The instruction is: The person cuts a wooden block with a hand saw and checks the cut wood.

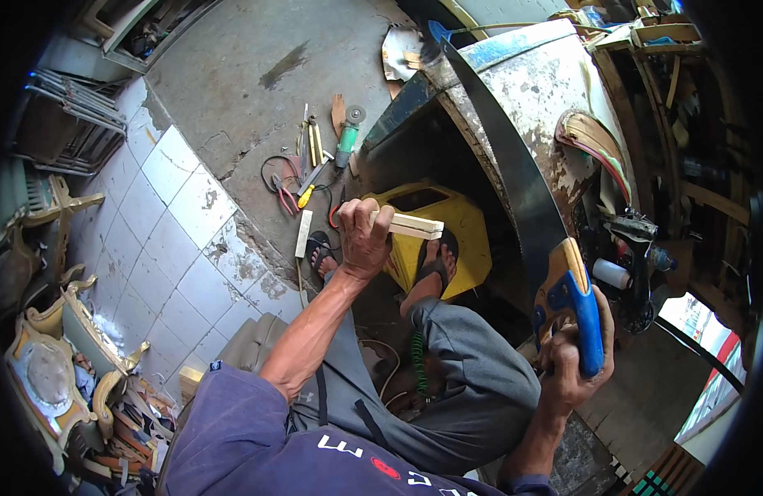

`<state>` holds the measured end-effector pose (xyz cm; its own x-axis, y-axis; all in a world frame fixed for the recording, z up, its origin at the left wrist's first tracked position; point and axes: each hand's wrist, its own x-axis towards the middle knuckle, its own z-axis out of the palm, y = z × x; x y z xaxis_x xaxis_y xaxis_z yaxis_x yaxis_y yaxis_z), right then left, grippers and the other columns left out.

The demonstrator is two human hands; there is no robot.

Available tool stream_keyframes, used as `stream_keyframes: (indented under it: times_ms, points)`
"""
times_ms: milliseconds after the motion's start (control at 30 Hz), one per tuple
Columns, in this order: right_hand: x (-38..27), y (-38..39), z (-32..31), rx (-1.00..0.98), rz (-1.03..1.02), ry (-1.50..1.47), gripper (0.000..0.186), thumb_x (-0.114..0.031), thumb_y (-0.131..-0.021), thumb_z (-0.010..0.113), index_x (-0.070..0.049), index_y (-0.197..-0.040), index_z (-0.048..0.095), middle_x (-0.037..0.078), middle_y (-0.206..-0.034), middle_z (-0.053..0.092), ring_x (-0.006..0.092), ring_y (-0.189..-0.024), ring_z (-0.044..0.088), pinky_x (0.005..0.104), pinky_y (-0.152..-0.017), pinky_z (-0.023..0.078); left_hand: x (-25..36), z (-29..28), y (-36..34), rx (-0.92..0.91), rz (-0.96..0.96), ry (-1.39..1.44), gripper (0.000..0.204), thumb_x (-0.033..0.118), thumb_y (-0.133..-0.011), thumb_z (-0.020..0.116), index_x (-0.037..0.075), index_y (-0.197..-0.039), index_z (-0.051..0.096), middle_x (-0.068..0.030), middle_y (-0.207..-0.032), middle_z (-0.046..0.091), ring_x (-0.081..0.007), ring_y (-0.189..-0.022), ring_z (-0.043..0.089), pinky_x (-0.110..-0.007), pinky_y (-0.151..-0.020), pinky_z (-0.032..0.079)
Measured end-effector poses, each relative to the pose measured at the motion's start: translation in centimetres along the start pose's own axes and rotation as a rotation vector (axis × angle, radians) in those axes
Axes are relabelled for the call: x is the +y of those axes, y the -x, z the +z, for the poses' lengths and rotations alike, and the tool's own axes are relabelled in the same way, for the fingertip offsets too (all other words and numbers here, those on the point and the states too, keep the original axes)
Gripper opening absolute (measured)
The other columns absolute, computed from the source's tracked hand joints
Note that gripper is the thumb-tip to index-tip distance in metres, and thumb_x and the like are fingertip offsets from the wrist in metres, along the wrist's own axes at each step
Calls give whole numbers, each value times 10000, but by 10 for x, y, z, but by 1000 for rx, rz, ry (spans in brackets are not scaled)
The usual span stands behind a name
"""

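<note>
My left hand [367,240] is closed round a short pair of pale wooden strips [414,226], which lie side by side and stick out to the right. In my right hand [573,368] is a handsaw [514,165], gripped by its blue and wooden handle. Its long dark blade rises up and to the left, tip far from me, apart from the strips. Below the strips, a sandalled foot [435,263] rests on a yellow casing [472,248]. Another pale wooden piece [304,234] lies on the floor left of my left hand.
A green angle grinder [348,139], pliers [284,196] and a yellow-handled screwdriver [306,196] lie on the concrete. A worn, paint-flaked bench [522,91] stands at the far right, behind the blade. Carved chair frames [76,364] and wood scraps crowd the left.
</note>
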<state>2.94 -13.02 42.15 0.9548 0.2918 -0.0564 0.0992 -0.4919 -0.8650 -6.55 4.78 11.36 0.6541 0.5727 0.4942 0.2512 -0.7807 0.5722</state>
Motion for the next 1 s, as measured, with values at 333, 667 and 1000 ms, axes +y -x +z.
stream_keyframes:
  times_ms: [333,667,1000]
  points:
    - [2,-9,-6,-46,-38,76,704,-36,-697,558,77,-1391,530,12,-689,581,43,-549,524,206,-625,492,21,12,-9,-134,-460,209,589,113,-785,801,73,-1266,462,-166,-1136,491,-352,-1053,469,-497,-932,390]
    - [15,0,-18,-15,15,66,726,-84,-665,575,72,-1373,549,29,-704,608,55,-549,550,197,-551,451,34,50,27,-440,-996,341,493,277,-774,802,0,-1109,568,-236,-1062,637,-430,-1024,635,-493,-867,507]
    - [29,14,-42,-22,-30,171,680,-87,-671,595,85,-1329,581,129,-875,709,125,-703,663,258,-693,534,47,71,41,-496,-1176,269,489,250,-782,710,-89,-1082,525,-304,-1078,604,-466,-1032,625,-513,-864,516]
